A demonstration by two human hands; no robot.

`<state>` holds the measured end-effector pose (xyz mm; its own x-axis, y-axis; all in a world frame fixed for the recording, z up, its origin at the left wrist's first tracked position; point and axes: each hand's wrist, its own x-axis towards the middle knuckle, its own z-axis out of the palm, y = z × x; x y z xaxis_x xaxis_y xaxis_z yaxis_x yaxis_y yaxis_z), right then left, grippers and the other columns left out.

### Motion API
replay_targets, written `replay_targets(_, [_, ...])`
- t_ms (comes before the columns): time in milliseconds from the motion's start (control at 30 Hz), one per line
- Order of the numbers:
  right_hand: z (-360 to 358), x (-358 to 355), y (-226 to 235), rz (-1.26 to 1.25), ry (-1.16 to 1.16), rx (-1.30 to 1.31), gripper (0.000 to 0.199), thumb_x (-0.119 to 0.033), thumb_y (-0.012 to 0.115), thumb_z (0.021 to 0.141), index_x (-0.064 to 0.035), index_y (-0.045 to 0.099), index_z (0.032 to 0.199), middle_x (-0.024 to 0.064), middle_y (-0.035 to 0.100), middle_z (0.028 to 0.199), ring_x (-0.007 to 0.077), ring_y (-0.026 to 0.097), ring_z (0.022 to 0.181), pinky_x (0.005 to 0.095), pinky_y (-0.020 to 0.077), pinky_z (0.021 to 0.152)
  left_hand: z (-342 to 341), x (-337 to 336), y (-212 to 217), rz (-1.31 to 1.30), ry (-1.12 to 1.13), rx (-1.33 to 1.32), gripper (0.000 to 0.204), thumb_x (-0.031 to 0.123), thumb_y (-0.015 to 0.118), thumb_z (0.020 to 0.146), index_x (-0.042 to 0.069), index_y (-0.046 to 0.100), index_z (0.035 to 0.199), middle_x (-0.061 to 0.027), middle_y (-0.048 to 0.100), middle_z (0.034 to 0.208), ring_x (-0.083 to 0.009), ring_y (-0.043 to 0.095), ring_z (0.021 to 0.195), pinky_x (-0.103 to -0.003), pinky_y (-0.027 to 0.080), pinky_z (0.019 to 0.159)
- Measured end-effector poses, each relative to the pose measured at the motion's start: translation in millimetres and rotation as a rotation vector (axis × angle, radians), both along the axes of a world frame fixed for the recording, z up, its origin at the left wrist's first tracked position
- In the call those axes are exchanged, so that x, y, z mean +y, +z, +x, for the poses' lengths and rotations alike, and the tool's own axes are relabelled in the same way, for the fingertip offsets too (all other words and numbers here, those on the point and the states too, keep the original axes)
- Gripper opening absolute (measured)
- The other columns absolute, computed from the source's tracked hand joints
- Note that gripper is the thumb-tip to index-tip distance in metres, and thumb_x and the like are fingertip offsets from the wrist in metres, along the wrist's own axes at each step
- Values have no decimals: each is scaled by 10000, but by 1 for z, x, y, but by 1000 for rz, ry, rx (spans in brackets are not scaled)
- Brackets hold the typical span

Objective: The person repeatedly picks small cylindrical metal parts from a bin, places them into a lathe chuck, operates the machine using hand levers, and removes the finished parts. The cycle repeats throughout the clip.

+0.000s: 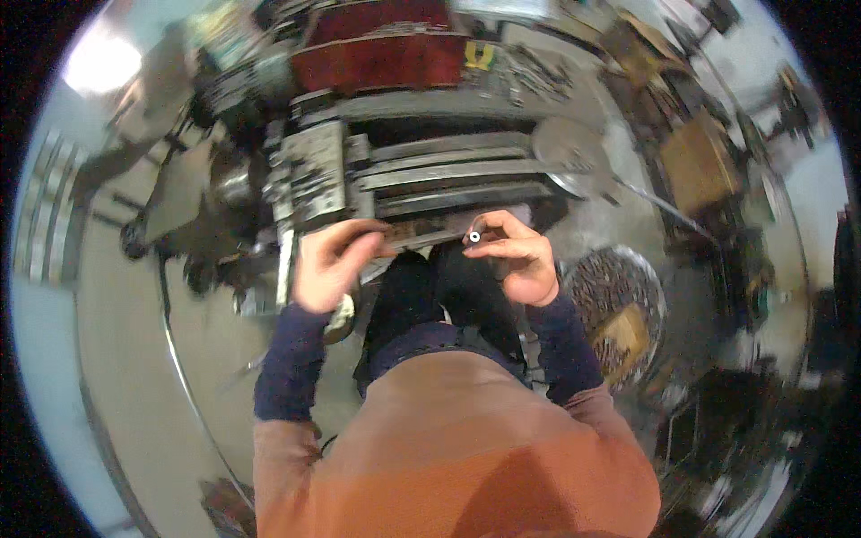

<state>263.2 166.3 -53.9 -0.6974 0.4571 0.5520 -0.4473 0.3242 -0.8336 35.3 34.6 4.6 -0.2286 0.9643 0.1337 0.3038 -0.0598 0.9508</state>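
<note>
My right hand (525, 269) pinches a small round metal piece (475, 238) between thumb and fingers. Its end shows a pale ring around a dark hole. Level with it on the left, my left hand (327, 264) is slightly blurred, its fingers stretched toward the right and nothing visible in them. Both hands are above my lap, at the near side of a machine with long metal rails (457, 170). Just beyond my left hand is the machine's metal block (309, 170), with dark fittings on top.
A round basin (662, 296) full of small metal parts stands to the right, a tan block (623, 336) lying in it. A round plate (569, 148) sits at the rails' right end. Behind the machine are a red box (381, 63) and several tools (538, 76).
</note>
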Motion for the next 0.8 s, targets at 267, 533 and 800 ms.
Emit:
replay_targets(267, [-62, -6, 10, 106, 104, -125, 407, -257, 574, 646, 28, 661, 923, 151, 532, 1034, 261, 552, 944, 336, 436, 841, 4, -6, -17, -23, -13, -126, 209, 117, 540, 864, -59, 597, 962, -86, 643, 763, -127, 610, 730, -249, 483, 686])
replay_targets(533, [-83, -6, 21, 293, 90, -126, 389, -144, 566, 581, -7, 651, 935, 149, 553, 1009, 293, 553, 924, 351, 447, 810, -6, -4, -34, -31, -13, -277, 243, 176, 518, 893, -48, 611, 915, -66, 627, 721, -103, 587, 693, -245, 467, 648])
replay_targets(800, [-96, -17, 36, 535, -28, -139, 437, -4, 519, 459, -28, 634, 879, 153, 554, 938, 336, 556, 830, 365, 463, 730, -8, -6, -41, -33, -55, -508, 306, 247, 514, 906, -41, 614, 925, -70, 635, 785, -123, 603, 701, -255, 471, 666])
